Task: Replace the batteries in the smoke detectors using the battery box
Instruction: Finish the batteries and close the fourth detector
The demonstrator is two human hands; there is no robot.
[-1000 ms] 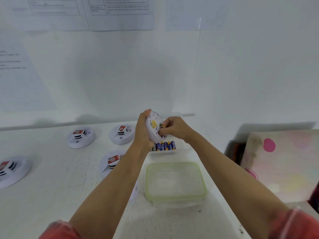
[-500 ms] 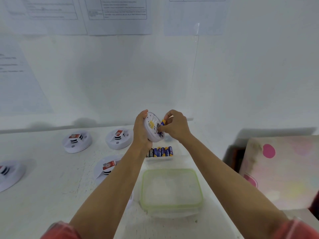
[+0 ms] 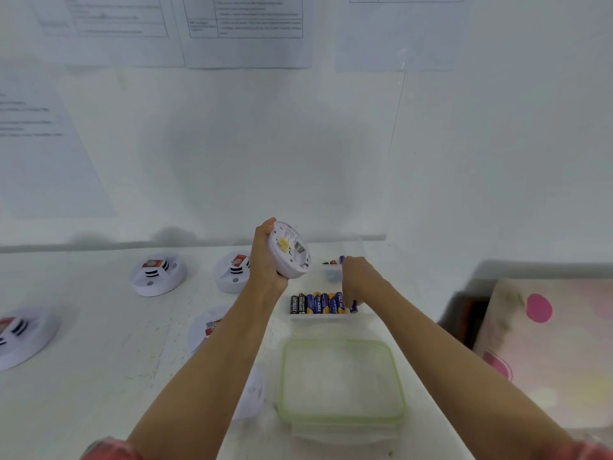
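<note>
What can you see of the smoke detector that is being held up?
The smoke detector is a round white plastic disc, held in the air by the left hand, which grips its left side. It is tilted so that its back faces the camera, showing a yellow patch, a small grey part, faint print and a recess near the lower rim. Whether batteries sit inside is unclear. The right hand does not touch it.

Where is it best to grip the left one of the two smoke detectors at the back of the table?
Probably by its round outer rim, from straight above, thumb and fingers on opposite sides. The smoke detector lies flat on the table with free space around it; its raised, slotted middle with the red label offers a smaller hold.
</note>
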